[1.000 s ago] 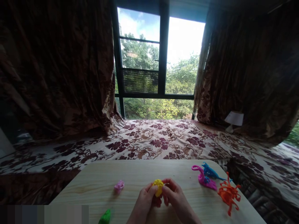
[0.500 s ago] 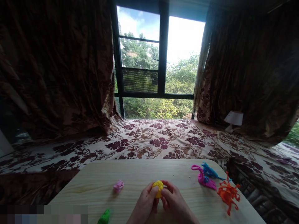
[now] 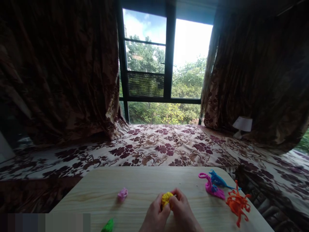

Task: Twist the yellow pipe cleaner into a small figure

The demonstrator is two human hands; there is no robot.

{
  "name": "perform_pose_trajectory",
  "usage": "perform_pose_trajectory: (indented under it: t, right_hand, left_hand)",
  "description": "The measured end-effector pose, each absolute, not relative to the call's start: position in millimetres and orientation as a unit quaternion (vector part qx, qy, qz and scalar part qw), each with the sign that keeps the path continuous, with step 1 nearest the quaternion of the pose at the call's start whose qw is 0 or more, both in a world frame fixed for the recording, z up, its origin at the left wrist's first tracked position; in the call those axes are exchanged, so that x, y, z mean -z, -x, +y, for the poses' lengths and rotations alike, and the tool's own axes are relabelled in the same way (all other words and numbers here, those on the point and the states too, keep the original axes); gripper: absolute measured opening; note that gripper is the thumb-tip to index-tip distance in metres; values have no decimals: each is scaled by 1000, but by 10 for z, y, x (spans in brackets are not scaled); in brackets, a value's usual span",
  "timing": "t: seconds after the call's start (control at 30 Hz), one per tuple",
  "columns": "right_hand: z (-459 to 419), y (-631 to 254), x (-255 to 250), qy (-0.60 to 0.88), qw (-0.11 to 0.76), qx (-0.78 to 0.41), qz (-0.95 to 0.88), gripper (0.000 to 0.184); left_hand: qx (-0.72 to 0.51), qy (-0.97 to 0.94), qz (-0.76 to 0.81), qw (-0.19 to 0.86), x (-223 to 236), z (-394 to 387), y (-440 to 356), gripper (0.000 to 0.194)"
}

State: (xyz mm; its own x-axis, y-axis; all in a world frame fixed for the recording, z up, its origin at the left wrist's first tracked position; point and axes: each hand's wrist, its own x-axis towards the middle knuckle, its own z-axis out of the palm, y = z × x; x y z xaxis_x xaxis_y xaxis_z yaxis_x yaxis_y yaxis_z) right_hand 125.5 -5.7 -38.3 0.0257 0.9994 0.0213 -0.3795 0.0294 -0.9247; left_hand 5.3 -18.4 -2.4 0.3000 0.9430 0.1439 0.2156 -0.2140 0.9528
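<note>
My left hand (image 3: 155,216) and my right hand (image 3: 181,211) meet over the near middle of a pale wooden table (image 3: 142,180). Both are closed around a small yellow fuzzy ball (image 3: 166,198), which shows between the fingertips. A small pink fuzzy lump (image 3: 122,193) lies on the table to the left of my hands. A green fuzzy piece (image 3: 108,225) sits at the table's near edge, partly cut off by the frame.
At the table's right end lie a pink pipe-cleaner bundle (image 3: 211,187), a blue one (image 3: 218,180) and an orange tangle (image 3: 238,203). Beyond the table a floral bedspread (image 3: 159,145) reaches to a window (image 3: 166,64) between dark curtains. A small white lamp (image 3: 242,125) stands at the right.
My hands have closed more tightly over the yellow ball and sunk slightly lower, hiding more of it. The view has shifted a little; the other pieces lie where they were.
</note>
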Motion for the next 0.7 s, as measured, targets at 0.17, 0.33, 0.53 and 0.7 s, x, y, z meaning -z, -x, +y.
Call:
perform_pose_trajectory:
  t: [0.17,0.33,0.53,0.7]
  right_hand:
    - [-80,-1213,370,411,610,-550,-397,12]
    - [-62,-1204,353,388,626,-540,-407,18]
    - [-33,-1253,347,351,599,-592,-409,32]
    - [-14,-1248,361,333,569,-664,-351,28]
  left_hand:
    - [-381,-693,492,363,81,-209,-88,13]
    - [-447,-570,460,514,124,-108,-75,30]
    - [-442,-499,382,640,223,3,8,29]
    - [-434,-501,379,646,258,9,10,30]
